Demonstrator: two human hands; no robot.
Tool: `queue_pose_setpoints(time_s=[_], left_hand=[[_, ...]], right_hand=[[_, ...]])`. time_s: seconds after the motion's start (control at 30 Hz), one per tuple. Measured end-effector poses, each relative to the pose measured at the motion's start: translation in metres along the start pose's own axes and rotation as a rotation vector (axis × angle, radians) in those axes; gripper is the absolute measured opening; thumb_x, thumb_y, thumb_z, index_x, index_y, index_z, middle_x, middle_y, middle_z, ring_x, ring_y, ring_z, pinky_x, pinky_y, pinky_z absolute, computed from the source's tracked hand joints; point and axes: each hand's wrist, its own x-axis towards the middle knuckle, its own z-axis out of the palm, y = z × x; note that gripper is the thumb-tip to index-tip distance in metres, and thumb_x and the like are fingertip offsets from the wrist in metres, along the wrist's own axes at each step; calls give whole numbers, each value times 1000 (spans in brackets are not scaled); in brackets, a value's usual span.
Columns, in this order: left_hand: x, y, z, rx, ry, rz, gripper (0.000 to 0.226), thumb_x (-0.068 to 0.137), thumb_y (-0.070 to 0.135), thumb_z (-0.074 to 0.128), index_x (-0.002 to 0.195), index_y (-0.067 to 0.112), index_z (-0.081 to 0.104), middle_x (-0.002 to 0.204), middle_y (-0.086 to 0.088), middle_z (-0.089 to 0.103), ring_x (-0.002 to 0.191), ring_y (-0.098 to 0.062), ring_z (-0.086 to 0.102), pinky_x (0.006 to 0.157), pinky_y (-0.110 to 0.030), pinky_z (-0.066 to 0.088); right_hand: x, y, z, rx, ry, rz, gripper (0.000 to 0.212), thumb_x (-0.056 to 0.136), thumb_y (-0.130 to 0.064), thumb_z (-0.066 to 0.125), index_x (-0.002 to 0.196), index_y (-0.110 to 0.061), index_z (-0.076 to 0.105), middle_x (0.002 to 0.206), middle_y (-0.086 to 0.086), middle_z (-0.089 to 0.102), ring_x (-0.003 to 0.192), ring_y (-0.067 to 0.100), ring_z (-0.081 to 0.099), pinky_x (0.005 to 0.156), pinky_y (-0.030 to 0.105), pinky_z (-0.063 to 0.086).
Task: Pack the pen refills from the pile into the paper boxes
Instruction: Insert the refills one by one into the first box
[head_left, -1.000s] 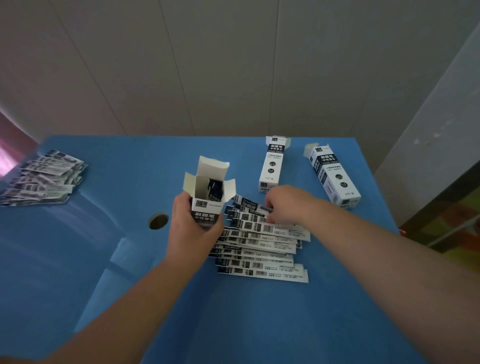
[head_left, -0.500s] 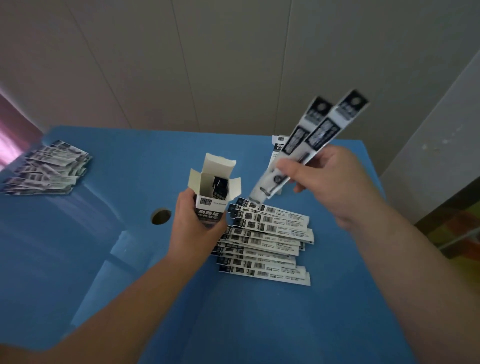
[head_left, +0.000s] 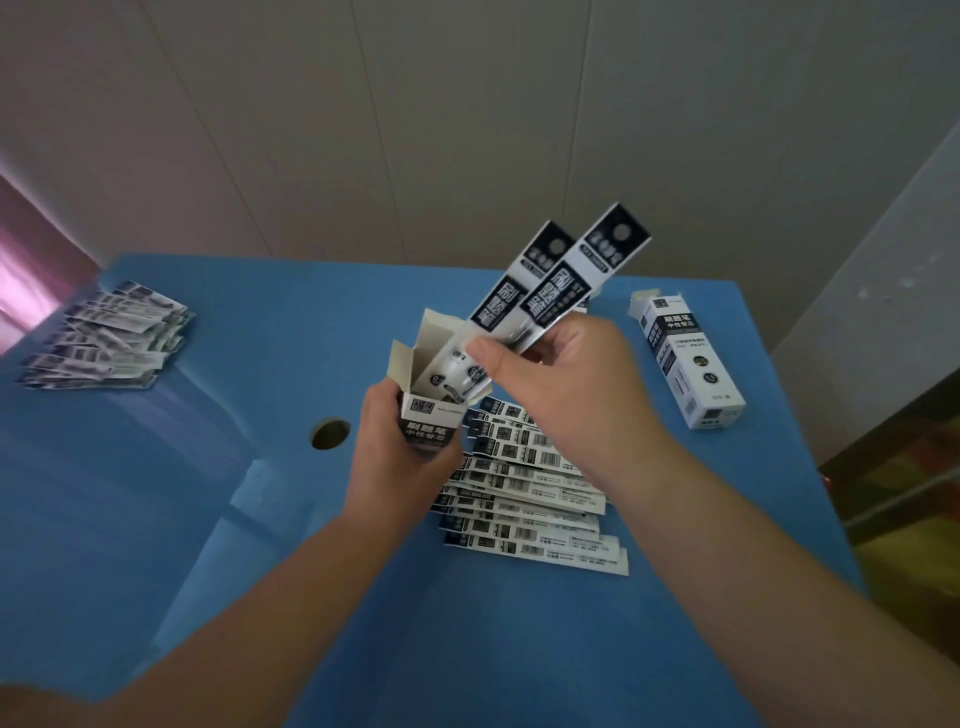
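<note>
My left hand (head_left: 400, 457) grips a small paper box (head_left: 431, 410) upright, its top flaps open. My right hand (head_left: 566, 395) pinches two black-and-white pen refill packets (head_left: 550, 291) side by side; their lower ends are inside the box's mouth, their tops slant up to the right. Beneath both hands a pile of refill packets (head_left: 530, 499) is fanned out on the blue table (head_left: 208, 519).
A closed refill box (head_left: 685, 358) lies at the table's far right, near the edge. A second heap of packets (head_left: 109, 343) sits at the far left. A round hole (head_left: 330, 434) in the tabletop lies left of my left hand. Walls stand behind the table.
My right hand picked two packets from the pile, lifted them, then swung left and lowered their ends into the open box. The left hand kept the box in place.
</note>
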Motion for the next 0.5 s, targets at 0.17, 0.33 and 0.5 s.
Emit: queue_pose_setpoints(time_s=[0.17,0.33,0.5], left_hand=[[0,2,-1,16,-7,-21,48,68,41,77,100,60,46,104,-5,62,91,-22,67,75,-47,61],[0,4,-1,-7,-9,-23,49,67,40,76,102,61,49,107,-6,61,91,-18,68,75,-42,62],[-1,5,-1,-24,25,-35,45,66,42,75,96,59,48,99,2,62,82,-9,67,67,-26,57]], right_hand=[[6,-1,6,-112,-46,32,14,85,-36,77,84,-22,77,69,-9,74,55,2,63,54,28,53],[11,-2,4,-247,-108,23,22,73,-46,85,84,-34,70,70,-15,68,53,5,57,52,25,51],[12,-4,-11,-206,-113,-33,31,74,-45,84,101,-37,72,97,-25,69,59,2,45,57,16,46]])
